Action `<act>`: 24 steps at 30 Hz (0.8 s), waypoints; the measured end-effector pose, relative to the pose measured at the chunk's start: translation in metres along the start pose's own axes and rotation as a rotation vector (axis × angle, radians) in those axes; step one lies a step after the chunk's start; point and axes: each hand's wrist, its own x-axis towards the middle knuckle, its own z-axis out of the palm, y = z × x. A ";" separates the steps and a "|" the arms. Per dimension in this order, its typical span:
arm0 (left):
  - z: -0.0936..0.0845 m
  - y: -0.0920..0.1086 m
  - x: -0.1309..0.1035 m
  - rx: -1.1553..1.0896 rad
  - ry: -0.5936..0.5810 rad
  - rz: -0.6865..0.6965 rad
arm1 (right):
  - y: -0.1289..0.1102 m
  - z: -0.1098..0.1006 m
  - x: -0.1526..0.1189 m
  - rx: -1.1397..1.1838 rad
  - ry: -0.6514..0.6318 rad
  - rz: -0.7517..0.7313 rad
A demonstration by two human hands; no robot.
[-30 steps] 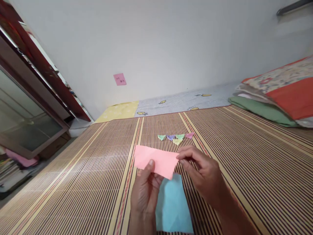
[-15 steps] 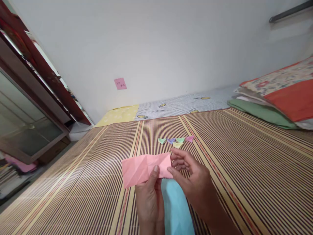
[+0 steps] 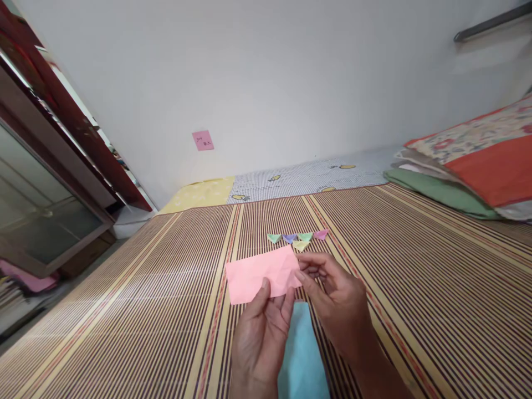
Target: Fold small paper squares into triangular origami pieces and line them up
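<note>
A folded pink paper (image 3: pixel 253 274), creased toward its right end, is held up above the striped mat. My left hand (image 3: pixel 264 332) grips its lower edge, thumb on the front and fingers behind. At the paper's right end, my right hand (image 3: pixel 332 293) pinches the corner between thumb and fingers. Just beyond the paper lie small folded paper pieces: a green one (image 3: pixel 274 238), a purple one (image 3: pixel 290 238), another green one (image 3: pixel 305 236), a pink one (image 3: pixel 321 234) and a yellow one (image 3: pixel 301 245) in front of them.
Light blue material (image 3: pixel 303 354) shows beneath my hands. The striped mat (image 3: pixel 145 310) reaches a patterned cloth (image 3: pixel 286 180) by the wall. Folded bedding (image 3: pixel 486 160) is piled at the right. A pink note (image 3: pixel 203 141) is on the wall; a glass-panelled door (image 3: pixel 41 205) stands left.
The pink paper has shifted right and tilted up, now showing a smoother face. My right hand has closed on its right end, and my left hand has turned, showing more of its palm.
</note>
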 end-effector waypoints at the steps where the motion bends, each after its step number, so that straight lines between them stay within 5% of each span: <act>1: 0.002 -0.001 -0.001 -0.007 0.036 0.040 | -0.001 -0.001 0.000 -0.006 -0.008 -0.002; 7: 0.007 -0.011 -0.003 0.062 0.029 0.332 | -0.003 -0.001 0.003 0.090 0.044 0.083; 19: -0.004 -0.026 -0.001 0.290 -0.152 0.400 | -0.001 -0.004 0.005 0.351 -0.011 0.310; 24: -0.003 -0.022 0.002 0.273 -0.112 0.331 | 0.001 -0.001 0.004 0.446 -0.041 0.309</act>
